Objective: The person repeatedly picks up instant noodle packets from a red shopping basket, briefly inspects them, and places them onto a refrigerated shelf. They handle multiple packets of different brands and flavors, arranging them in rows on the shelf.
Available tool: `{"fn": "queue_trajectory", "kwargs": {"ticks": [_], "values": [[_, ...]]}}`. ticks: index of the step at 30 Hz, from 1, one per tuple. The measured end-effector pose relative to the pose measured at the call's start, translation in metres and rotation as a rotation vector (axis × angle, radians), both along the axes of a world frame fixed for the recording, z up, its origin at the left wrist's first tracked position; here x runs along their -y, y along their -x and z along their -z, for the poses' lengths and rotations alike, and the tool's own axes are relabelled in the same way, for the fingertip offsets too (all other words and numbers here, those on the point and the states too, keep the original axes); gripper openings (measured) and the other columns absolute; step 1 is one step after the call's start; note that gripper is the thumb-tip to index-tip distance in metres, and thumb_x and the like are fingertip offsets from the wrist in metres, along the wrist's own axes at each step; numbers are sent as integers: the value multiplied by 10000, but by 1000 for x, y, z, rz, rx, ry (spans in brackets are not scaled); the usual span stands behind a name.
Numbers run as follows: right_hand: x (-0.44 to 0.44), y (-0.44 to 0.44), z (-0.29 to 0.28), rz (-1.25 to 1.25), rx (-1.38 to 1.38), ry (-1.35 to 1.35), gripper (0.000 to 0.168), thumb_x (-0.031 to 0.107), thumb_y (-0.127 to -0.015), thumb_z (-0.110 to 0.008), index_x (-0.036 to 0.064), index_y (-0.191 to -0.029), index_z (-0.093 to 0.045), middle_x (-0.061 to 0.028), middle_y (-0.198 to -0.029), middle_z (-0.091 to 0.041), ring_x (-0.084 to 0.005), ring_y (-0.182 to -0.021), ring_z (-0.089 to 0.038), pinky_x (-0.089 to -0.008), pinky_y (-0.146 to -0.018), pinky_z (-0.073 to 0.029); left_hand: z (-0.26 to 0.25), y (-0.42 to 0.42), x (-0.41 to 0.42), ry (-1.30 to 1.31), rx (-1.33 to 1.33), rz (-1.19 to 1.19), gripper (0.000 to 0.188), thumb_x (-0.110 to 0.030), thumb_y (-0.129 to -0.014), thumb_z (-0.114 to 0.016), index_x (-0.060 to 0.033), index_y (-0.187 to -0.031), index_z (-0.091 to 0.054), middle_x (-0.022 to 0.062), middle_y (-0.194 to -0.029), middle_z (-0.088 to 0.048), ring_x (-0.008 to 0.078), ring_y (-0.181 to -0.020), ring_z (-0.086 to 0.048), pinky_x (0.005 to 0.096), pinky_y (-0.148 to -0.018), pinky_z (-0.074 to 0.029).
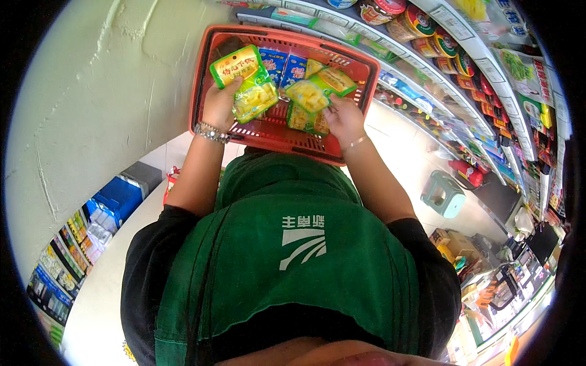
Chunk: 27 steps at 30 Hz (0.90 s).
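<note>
My left hand [219,106] grips a yellow-and-green food pouch [249,94], thumb on its front, above the left side of a red plastic shopping basket [274,139]. Between the fingertips of my right hand [345,120] is a second pouch of similar colours [307,94], tilted over the basket's right half. Beneath it lies another yellow-and-green pouch [304,121], partly covered. Blue packets [294,68] lie toward the far side of the basket, partly hidden by the held pouches. All these packets bear printed writing.
Shelves with jars [412,25] and packets curve along the right. A plain wall [100,91] rises close on the left. Farther right, a pale green plastic stool [444,194] stands on the floor near a red fire extinguisher [466,172]. A cluttered counter [499,279] lies at lower right.
</note>
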State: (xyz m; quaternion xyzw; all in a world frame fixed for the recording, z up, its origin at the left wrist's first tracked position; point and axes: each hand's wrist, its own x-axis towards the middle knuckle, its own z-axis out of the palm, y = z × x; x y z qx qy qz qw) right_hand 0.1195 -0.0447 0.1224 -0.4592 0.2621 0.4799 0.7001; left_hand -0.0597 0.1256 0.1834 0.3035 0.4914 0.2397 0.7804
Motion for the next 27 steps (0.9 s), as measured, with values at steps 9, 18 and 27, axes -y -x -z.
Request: {"fn": "queue_trajectory", "kwargs": {"ticks": [9,18,27], "values": [[-14,-18,158,395,-272,20,231,79,-906,-411,4,-1123,-444,-119,-1123,-476,-215,-1059,-449,-341,-909,-401,86,-10,22,-888,-589,1176,413,-160,-743,-638,-58,-1122,-508,189,-961,-599,313,-912,-576,376,-783,-458],[46,-5,174,-567,341,513,237,186,-855,-440,18,-968,-564,-162,-896,-615,-282,-746,-596,-378,-700,-475,135,-73,89,-1213,-466,1702,277,-134,-777,-498,-130,-1049,-543,130,-893,-620,324,-883,-580,474,-816,-397],[60,43,121,-1187,1186,759,449,108,-798,-472,18,-1234,-414,-239,-1322,-324,-412,-1195,-337,-442,-967,-328,219,-70,133,-1079,-681,1050,256,-135,-754,-522,-102,-1007,-540,148,-1044,-499,329,-1019,-452,478,-877,-322]]}}
